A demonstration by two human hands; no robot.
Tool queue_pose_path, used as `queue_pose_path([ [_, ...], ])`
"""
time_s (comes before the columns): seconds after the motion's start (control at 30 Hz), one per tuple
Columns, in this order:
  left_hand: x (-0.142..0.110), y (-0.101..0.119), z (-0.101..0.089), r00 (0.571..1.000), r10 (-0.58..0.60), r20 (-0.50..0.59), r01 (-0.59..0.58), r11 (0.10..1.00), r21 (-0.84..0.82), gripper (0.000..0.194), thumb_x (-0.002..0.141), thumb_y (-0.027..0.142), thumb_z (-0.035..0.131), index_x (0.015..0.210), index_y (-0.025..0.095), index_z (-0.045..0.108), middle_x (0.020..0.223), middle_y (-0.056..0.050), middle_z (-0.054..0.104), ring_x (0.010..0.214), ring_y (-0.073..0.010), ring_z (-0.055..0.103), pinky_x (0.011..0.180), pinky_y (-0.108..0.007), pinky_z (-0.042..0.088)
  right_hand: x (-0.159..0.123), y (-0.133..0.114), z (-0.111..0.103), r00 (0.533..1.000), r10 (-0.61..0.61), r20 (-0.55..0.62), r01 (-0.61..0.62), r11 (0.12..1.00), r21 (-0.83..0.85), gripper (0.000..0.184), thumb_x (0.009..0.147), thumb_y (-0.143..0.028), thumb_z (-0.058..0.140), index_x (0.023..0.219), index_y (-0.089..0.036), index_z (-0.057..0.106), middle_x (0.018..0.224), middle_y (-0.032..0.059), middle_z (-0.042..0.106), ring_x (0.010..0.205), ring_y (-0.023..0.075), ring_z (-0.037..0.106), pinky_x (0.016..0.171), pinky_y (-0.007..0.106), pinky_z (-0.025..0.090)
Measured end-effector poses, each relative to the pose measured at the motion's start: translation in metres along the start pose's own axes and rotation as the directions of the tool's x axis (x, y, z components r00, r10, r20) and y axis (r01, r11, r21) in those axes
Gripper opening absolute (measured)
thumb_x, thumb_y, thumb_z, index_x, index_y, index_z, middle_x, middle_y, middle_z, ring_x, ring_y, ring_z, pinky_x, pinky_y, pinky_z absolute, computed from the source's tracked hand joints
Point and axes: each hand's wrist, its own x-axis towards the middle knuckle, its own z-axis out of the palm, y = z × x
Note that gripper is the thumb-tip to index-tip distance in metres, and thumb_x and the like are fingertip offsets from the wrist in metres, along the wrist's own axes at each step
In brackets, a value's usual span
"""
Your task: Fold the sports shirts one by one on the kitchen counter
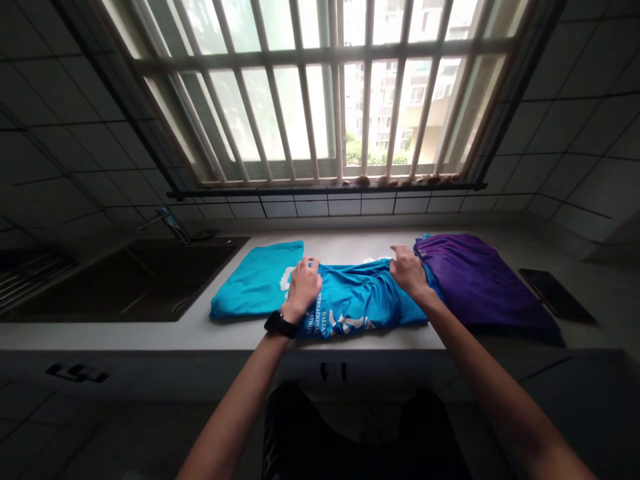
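Observation:
A bright blue T-shirt with white print lies bunched and partly folded on the countertop. My left hand, with a black watch on its wrist, grips the cloth near the shirt's left end. My right hand holds its far edge at the right end. To the left, touching the blue shirt, lies a folded turquoise garment. A folded purple garment sits to the right, with a bit of blue showing at its far corner.
A dark sink with a metal faucet is set into the counter at the left. A black phone lies at the right. Behind the counter are a tiled wall and a barred window with small objects along its sill.

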Motion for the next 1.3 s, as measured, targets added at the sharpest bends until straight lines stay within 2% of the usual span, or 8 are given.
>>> queue_pose_path([
  [0.13,-0.024,0.022,0.019,0.895,0.383,0.229,-0.379,0.923,-0.065,0.042,0.103,0.029,0.044,0.141,0.022,0.062,0.149,-0.011,0.06,0.138,-0.0265,0.055,0.118,-0.042,0.043,-0.041,-0.019,0.015,0.974,-0.122,0.193,0.121,0.992,0.015,0.046,0.098,-0.026,0.05,0.142,-0.014,0.059,0.139,0.0207,0.063,0.124,0.0326,0.062,0.102,0.043,0.051],
  [0.3,-0.029,0.007,0.033,0.968,0.164,0.193,-0.168,0.986,0.005,0.053,0.105,0.041,0.043,0.147,0.012,0.057,0.154,-0.02,0.055,0.147,-0.033,0.048,0.122,-0.048,0.038,-0.054,0.004,0.02,0.951,0.192,0.243,-0.201,0.979,0.012,0.045,0.097,-0.031,0.055,0.134,-0.008,0.064,0.116,0.0224,0.072,0.11,0.0349,0.07,0.093,0.044,0.055],
  [0.5,-0.014,-0.012,0.023,0.972,-0.098,0.216,0.084,0.994,0.075,0.05,0.104,0.037,0.043,0.146,0.018,0.061,0.158,-0.019,0.052,0.149,-0.0408,0.043,0.12,-0.064,0.036,-0.027,0.017,0.008,0.947,0.082,0.312,-0.184,0.931,0.315,0.025,0.09,-0.024,0.06,0.102,-0.015,0.079,0.095,0.0094,0.079,0.094,0.0249,0.075,0.087,0.033,0.056],
  [0.6,-0.017,-0.011,0.025,0.973,-0.088,0.214,0.072,0.994,0.08,0.05,0.103,0.033,0.043,0.147,0.017,0.06,0.159,-0.02,0.05,0.15,-0.042,0.041,0.119,-0.066,0.036,-0.016,0.022,0.007,0.989,0.137,0.059,-0.146,0.97,0.195,0.032,0.093,-0.019,0.051,0.108,-0.014,0.079,0.107,0.0138,0.078,0.102,0.0256,0.073,0.096,0.035,0.054],
  [0.83,-0.021,-0.005,0.024,0.984,-0.089,0.153,0.072,0.991,0.114,0.048,0.102,0.029,0.044,0.143,0.014,0.064,0.156,-0.023,0.052,0.148,-0.045,0.043,0.119,-0.071,0.034,-0.021,0.021,0.014,0.99,0.108,0.096,-0.094,0.986,-0.141,0.038,0.093,-0.008,0.046,0.117,-0.013,0.075,0.115,0.0216,0.072,0.107,0.0309,0.069,0.091,0.039,0.054],
  [0.93,-0.019,0.015,0.026,0.975,0.138,0.174,-0.155,0.983,0.093,0.046,0.102,0.026,0.043,0.141,0.014,0.064,0.157,-0.021,0.052,0.149,-0.0385,0.045,0.124,-0.063,0.033,-0.024,-0.006,0.02,0.99,-0.137,0.026,0.137,0.991,0.0,0.045,0.098,-0.014,0.045,0.139,-0.013,0.064,0.138,0.0214,0.065,0.127,0.0315,0.062,0.105,0.043,0.052],
  [1.07,-0.032,0.049,0.04,0.821,0.505,0.266,-0.507,0.859,-0.063,0.05,0.106,0.037,0.039,0.148,0.015,0.056,0.16,-0.017,0.05,0.152,-0.0274,0.042,0.127,-0.046,0.033,-0.029,-0.027,0.038,0.874,-0.416,0.252,0.392,0.909,0.142,0.054,0.104,-0.023,0.036,0.155,-0.015,0.051,0.163,0.014,0.048,0.153,0.0262,0.04,0.123,0.044,0.037],
  [1.3,-0.056,0.024,0.035,0.812,0.505,0.292,-0.518,0.855,-0.037,0.051,0.109,0.04,0.036,0.156,0.023,0.05,0.165,-0.011,0.043,0.157,-0.029,0.034,0.127,-0.052,0.03,-0.038,0.017,0.038,0.843,-0.221,0.49,0.269,0.963,-0.029,0.065,0.108,-0.045,0.034,0.164,-0.012,0.035,0.172,0.0147,0.026,0.161,0.0276,0.021,0.129,0.048,0.022],
])
